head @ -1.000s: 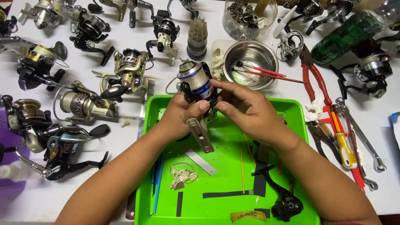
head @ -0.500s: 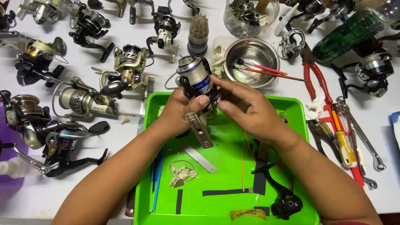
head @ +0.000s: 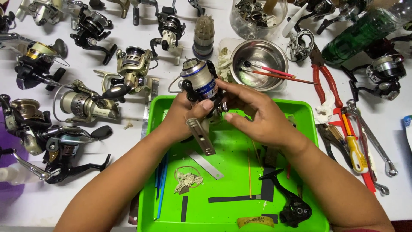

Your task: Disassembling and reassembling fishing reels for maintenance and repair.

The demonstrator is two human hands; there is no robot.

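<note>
Both my hands hold a spinning fishing reel (head: 201,81) with a silver and blue spool above the far edge of a green tray (head: 231,141). My left hand (head: 184,114) wraps the reel body from the left, thumb across its front, and the reel's flat metal foot (head: 201,136) sticks down below that thumb. My right hand (head: 257,114) meets the reel from the right, fingertips pinched at its side. The part under the fingertips is hidden.
On the tray lie a metal strip (head: 205,164), a blue stick (head: 161,189), a crumpled scrap (head: 186,179), black strips and a black reel handle (head: 292,206). Several reels (head: 81,103) fill the table's left. A steel bowl (head: 259,58), red pliers (head: 326,77), wrenches (head: 373,141) and a green bottle (head: 365,30) lie right.
My hands and the reel have stayed nearly in place. The fingers shifted slightly on the reel; nothing was picked up or put down.
</note>
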